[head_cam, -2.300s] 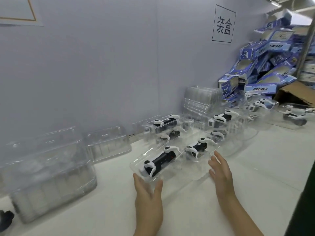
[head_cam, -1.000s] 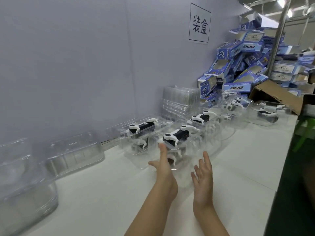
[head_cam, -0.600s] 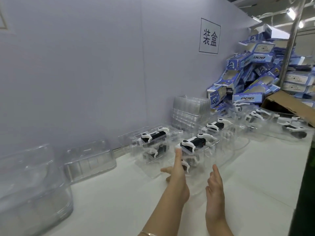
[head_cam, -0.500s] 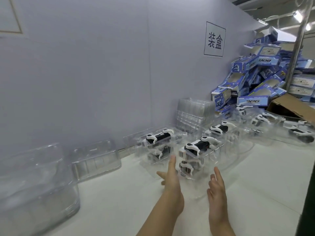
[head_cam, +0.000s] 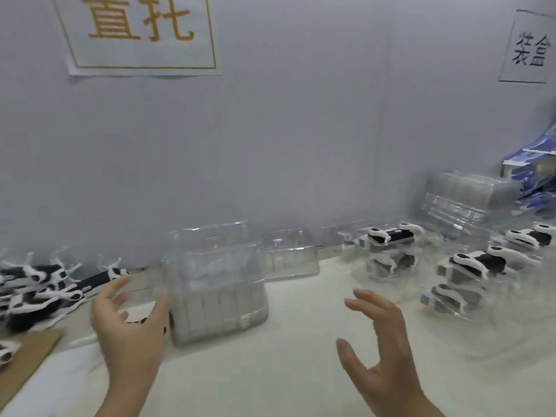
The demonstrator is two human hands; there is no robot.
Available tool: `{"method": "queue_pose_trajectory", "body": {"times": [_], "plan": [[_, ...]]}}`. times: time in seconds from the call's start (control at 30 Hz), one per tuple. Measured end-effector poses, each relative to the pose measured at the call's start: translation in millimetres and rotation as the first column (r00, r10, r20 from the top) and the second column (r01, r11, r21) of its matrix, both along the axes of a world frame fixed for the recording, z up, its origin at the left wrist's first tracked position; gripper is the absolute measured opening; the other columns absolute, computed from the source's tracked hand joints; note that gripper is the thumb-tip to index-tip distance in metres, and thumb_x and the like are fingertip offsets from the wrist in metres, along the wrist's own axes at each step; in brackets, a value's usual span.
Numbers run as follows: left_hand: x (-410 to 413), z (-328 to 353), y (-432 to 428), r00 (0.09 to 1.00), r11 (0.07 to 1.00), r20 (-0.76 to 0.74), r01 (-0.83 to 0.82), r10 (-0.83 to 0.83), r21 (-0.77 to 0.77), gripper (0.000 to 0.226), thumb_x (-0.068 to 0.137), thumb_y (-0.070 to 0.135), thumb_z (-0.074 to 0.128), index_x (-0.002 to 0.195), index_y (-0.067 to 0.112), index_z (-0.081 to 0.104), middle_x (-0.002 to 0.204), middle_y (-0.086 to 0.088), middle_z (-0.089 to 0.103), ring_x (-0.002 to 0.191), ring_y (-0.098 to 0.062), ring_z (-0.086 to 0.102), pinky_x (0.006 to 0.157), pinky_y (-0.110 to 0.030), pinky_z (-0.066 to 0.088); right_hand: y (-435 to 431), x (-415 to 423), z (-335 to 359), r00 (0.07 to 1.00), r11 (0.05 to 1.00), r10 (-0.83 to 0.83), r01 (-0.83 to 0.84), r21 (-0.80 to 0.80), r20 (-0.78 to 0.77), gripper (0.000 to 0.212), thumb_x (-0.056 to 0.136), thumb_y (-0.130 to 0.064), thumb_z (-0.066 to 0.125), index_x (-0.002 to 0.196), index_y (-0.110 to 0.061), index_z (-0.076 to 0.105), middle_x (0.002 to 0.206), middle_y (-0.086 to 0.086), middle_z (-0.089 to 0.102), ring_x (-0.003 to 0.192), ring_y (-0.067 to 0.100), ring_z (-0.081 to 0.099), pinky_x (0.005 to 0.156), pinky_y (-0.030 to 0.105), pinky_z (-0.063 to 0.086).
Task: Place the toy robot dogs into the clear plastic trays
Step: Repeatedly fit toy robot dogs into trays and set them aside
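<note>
A stack of clear plastic trays [head_cam: 216, 284] is seen at the centre of the frame on the white table [head_cam: 285, 380], and a lower tray stack [head_cam: 290, 257] is set just behind it to the right. The left hand [head_cam: 129, 323] is held in the lower left, with fingers spread and nothing gripped. Its thumb lies just beside the stack's left edge, and it cannot be told whether contact is made. The right hand [head_cam: 388, 356] is raised in the lower right, apart from the stack, with fingers spread and loosely bent and nothing held. Loose toy robot dogs [head_cam: 39, 284], black and white, are heaped at the left edge by the wall, above a piece of cardboard [head_cam: 27, 353]. At the right, filled trays [head_cam: 478, 272] with dogs inside are piled, somewhat blurred. Further trays [head_cam: 460, 200] and blue boxes [head_cam: 538, 176] are found at the right edge. A gold-lettered sign [head_cam: 141, 31] is fixed at the upper left and a black-lettered sign [head_cam: 529, 49] at the upper right.
</note>
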State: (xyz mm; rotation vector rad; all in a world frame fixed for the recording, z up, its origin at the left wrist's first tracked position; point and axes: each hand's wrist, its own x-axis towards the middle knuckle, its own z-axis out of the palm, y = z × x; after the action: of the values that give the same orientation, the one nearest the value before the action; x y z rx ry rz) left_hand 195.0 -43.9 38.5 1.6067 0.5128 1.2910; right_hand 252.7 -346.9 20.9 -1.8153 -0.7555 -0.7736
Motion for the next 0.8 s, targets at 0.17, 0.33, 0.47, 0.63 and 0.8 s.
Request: {"method": "queue_pose_trajectory", "body": {"times": [0.17,0.33,0.47,0.63,0.8], "plan": [[-1,-15,28,0.985,0.993,-0.158,0.049,-0.066,-0.11,0.079,0.068,0.019,0.088,0.128,0.035,0.039,0.136,0.01,0.034,0.125,-0.009,0.034,0.102,-0.029,0.03,109,12,29,0.976,0.967,0.214,-0.218,-0.134,-0.046,0.047,0.077,-0.03,0.068,0.122,-0.025,0.057,0.132,-0.005,0.047,0.124,0.002,0.038,0.103,0.017,0.031],[21,-15,24,0.887,0.935,-0.296,0.329,-0.355,-0.136,0.121,0.049,0.052,0.089,0.148,0.035,0.022,0.139,0.026,0.027,0.124,0.003,0.029,0.096,-0.02,0.029,183,48,64,0.988,0.896,0.029,0.041,-0.441,0.15,0.066,0.075,-0.038,0.08,0.133,-0.016,0.057,0.137,0.011,0.054,0.128,0.031,0.05,0.109,0.053,0.033],[33,-12,25,0.861,0.927,-0.342,0.339,-0.375,-0.163,0.076,0.078,0.036,0.08,0.14,0.033,0.038,0.138,0.017,0.046,0.109,0.008,0.048,0.081,-0.009,0.037,203,75,80,0.995,0.648,-0.016,0.088,-0.756,0.102,0.054,0.09,-0.064,0.049,0.133,-0.032,0.05,0.128,-0.008,0.061,0.122,0.017,0.052,0.102,0.037,0.028],[8,18,4,0.963,0.936,0.022,0.268,-0.27,-0.227,0.056,0.081,0.035,0.073,0.131,0.019,0.053,0.125,0.008,0.063,0.119,-0.007,0.056,0.1,-0.025,0.046,176,49,98,0.999,0.918,0.017,-0.002,-0.398,0.034,0.052,0.081,-0.069,0.054,0.118,-0.034,0.064,0.091,-0.018,0.068,0.077,0.003,0.06,0.063,0.022,0.042],[-41,60,-36,0.797,0.793,0.134,0.602,-0.59,-0.091,0.031,0.062,0.047,0.082,0.078,0.021,0.074,0.074,-0.005,0.072,0.07,-0.014,0.068,0.064,-0.018,0.052,135,-10,107,0.914,0.965,0.261,-0.245,0.092,-0.31,0.046,0.067,-0.082,0.06,0.091,-0.043,0.065,0.075,-0.017,0.067,0.06,0.005,0.063,0.053,0.019,0.045]]}}
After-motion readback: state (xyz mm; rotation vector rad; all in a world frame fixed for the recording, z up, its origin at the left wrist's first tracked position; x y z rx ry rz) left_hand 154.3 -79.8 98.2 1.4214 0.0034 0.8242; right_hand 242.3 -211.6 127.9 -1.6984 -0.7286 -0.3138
